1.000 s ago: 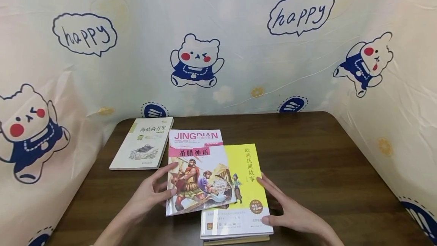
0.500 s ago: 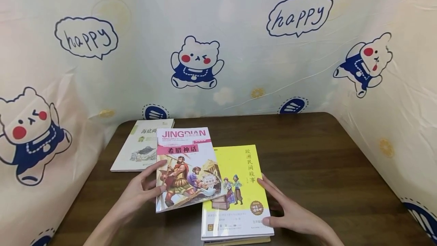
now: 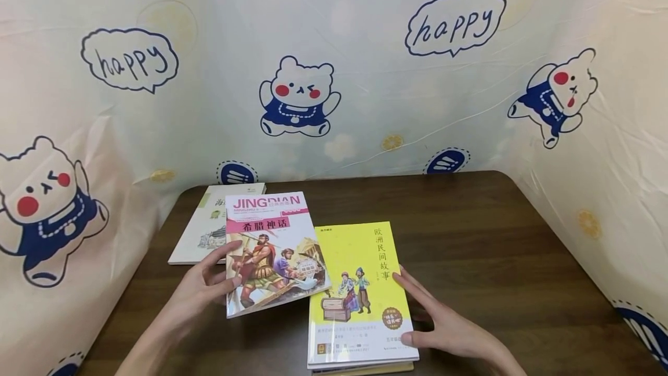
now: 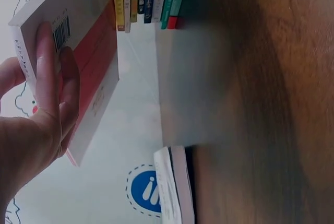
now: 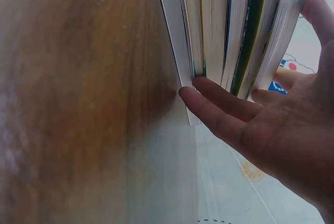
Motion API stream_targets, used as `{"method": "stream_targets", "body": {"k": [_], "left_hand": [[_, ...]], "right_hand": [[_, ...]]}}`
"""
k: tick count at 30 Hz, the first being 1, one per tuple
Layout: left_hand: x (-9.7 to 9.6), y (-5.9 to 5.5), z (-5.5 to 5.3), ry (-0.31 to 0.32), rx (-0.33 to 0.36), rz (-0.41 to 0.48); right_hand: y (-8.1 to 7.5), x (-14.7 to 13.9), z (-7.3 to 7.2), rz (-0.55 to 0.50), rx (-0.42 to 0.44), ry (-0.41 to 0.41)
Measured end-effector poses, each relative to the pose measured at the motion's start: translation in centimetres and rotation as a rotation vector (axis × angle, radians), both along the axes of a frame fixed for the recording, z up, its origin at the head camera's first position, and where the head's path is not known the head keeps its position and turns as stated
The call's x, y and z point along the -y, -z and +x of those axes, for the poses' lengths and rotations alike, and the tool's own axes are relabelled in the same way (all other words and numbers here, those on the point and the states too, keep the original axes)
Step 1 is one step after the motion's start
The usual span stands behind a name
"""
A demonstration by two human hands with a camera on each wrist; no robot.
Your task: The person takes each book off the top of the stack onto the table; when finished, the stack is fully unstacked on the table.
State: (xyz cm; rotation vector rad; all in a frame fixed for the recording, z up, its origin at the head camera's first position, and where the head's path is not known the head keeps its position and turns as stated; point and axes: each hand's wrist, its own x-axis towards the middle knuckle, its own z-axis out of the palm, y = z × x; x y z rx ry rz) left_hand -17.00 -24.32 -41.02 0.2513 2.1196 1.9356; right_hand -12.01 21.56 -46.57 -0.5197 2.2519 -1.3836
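Observation:
My left hand (image 3: 200, 283) grips the left edge of a white-and-pink paperback book (image 3: 273, 263), thumb on the cover. In the left wrist view its fingers spread under the back cover (image 4: 62, 31), near the barcode; the book is raised off the table and tilted. Its lower right corner overlaps a yellow-and-white book (image 3: 355, 266) that tops a stack of several books (image 5: 214, 31). My right hand (image 3: 443, 329) rests along the stack's right side, fingers extended against the book edges, thumb by the top cover's edge.
A white book (image 3: 200, 228) lies at the table's back left, partly covered in the head view by the held book; its page edges (image 4: 177, 187) show in the left wrist view. Cloth with printed bears (image 3: 300, 97) walls the brown table (image 3: 485, 237) behind and at both sides.
The white-and-pink book has moved left in my left hand, off most of the yellow book and over part of the white one. My right hand stays at the stack's side.

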Motion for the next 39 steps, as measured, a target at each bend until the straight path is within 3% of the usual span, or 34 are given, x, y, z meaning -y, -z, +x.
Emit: {"method": "stream_targets", "body": {"k": [14, 18, 23, 28, 34, 39], "left_hand": [[2.2, -0.8, -1.0, -0.041, -0.051, 0.037], [2.6, -0.7, -1.3, -0.052, -0.070, -0.002], [2.5, -0.3, -1.5, -0.072, -0.025, -0.082], [2.1, 0.2, -1.5, -0.072, 0.010, -0.085], [1.7, -0.5, -2.8, -0.037, 0.004, -0.102], [1.7, -0.5, -3.5, -0.050, 0.036, -0.125]], "right_hand": [[0.1, 0.0, -0.1, -0.002, -0.001, -0.003], [0.0, 0.0, 0.0, 0.010, -0.001, -0.002], [0.0, -0.1, 0.0, 0.000, 0.009, -0.004], [-0.1, -0.2, 0.0, -0.007, 0.017, -0.010], [0.1, -0.1, -0.1, 0.004, 0.005, 0.002], [0.1, -0.2, 0.0, -0.003, 0.017, -0.004]]}}
